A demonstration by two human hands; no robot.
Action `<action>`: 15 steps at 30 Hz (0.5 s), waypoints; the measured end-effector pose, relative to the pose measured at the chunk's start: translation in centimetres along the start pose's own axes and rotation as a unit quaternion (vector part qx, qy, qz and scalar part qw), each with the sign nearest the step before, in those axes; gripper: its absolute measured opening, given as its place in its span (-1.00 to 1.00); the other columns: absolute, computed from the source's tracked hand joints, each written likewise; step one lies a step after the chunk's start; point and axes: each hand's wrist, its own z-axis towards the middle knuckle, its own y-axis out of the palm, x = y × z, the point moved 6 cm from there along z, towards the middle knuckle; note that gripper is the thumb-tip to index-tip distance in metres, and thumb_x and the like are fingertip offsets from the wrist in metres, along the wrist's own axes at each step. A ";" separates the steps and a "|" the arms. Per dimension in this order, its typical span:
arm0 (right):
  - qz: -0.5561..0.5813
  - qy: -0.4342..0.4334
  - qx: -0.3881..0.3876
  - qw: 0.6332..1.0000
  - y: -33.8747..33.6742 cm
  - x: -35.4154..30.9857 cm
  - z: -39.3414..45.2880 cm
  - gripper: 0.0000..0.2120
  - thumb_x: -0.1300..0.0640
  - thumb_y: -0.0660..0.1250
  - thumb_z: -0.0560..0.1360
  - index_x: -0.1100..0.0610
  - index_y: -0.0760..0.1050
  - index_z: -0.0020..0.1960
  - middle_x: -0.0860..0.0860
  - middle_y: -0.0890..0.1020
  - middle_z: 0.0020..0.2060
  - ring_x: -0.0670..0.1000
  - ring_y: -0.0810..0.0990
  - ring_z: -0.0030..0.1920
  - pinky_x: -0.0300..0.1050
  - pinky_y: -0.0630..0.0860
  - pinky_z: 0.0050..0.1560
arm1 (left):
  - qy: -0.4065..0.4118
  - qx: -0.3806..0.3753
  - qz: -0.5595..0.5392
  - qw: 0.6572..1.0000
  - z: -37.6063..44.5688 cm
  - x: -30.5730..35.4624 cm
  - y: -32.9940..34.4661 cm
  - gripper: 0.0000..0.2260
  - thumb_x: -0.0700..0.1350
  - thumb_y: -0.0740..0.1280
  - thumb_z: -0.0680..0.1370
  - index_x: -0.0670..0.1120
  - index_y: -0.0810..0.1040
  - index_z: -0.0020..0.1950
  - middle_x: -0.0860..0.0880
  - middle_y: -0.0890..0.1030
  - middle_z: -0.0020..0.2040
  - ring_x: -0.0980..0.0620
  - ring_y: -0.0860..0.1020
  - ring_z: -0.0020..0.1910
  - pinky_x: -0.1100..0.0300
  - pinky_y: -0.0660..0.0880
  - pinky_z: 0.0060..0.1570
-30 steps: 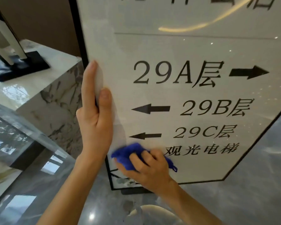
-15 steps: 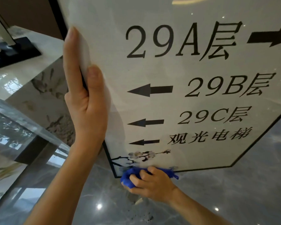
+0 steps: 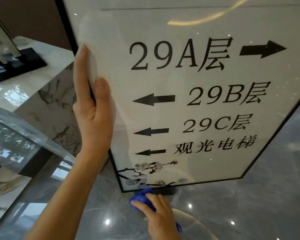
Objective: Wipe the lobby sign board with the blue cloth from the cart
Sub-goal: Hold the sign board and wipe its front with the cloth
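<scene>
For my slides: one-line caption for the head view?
Left hand steadies sign board; right hand holds blue cloth below it.

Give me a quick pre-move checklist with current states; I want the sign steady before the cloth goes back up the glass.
1. Left hand steadying the sign board: ok, thumb on the front, fingers along the left frame edge.
2. Right hand gripping the blue cloth: ok, cloth bunched under the fingers.
3. Cloth touching the sign: ok, at the bottom frame edge beside the dark base foot.
4. Sign upright: cannot tell; the wide-angle view skews its edges.
5. Upper glass already wiped: cannot tell; only ceiling-light reflections show.
6. Path up the panel unobstructed: ok, nothing lies in front of the glass.
</scene>
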 end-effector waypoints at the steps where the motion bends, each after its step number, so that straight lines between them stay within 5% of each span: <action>1: 0.056 0.083 0.012 0.995 -0.3 0.2 -0.2 -0.64 0.13 0.31 0.52 -0.23 0.60 0.20 -0.08 0.59 0.05 -0.07 0.57 -0.04 -0.19 0.51 0.02 | -0.004 -0.007 0.014 1.000 0.0 0.3 0.0 -0.60 -0.29 0.08 0.71 -0.34 0.12 0.54 0.49 0.27 0.43 0.67 0.32 0.15 0.71 0.26 0.05; 6: 0.393 0.398 0.002 0.829 -2.8 1.0 -0.3 -0.58 0.36 0.28 0.61 -0.16 0.56 0.17 -0.06 0.56 0.19 -0.18 0.52 0.28 -0.40 0.33 0.29 | -0.076 -0.014 0.040 0.996 0.3 1.2 -0.5 -0.59 -0.18 0.09 0.72 -0.08 0.12 0.57 0.64 0.30 0.28 0.65 0.41 -0.02 0.72 0.31 -0.11; 9: 0.505 0.481 -0.006 0.716 -5.1 0.9 -0.2 -0.66 0.30 0.21 0.66 -0.08 0.50 0.27 -0.11 0.54 0.34 -0.08 0.45 0.42 -0.14 0.31 0.49 | -0.128 -0.046 0.052 0.989 0.6 1.7 -0.8 -0.58 -0.02 0.08 0.73 0.13 0.10 0.59 0.66 0.36 0.19 0.49 0.51 -0.22 0.60 0.40 -0.30; 12: 0.619 0.478 -0.021 0.623 -8.3 -1.3 0.1 -0.69 0.18 0.15 0.69 -0.09 0.50 0.34 -0.08 0.61 0.32 0.01 0.56 0.35 -0.05 0.58 0.22 | -0.207 -0.097 0.061 0.972 0.2 2.1 -1.1 -0.55 0.10 0.06 0.71 0.51 -0.04 0.48 0.66 0.45 -0.03 0.38 0.55 -0.30 0.42 0.49 -0.35; 15: 0.667 0.488 0.005 0.563 -10.8 -2.3 0.7 -0.63 0.13 0.18 0.68 -0.22 0.44 0.40 -0.15 0.63 0.29 -0.12 0.63 0.25 -0.21 0.65 0.04 | -0.265 -0.154 0.081 0.948 -1.2 3.0 -1.4 -0.55 0.15 0.08 0.70 0.60 -0.08 0.40 0.61 0.48 0.02 0.40 0.55 -0.12 0.37 0.51 -0.13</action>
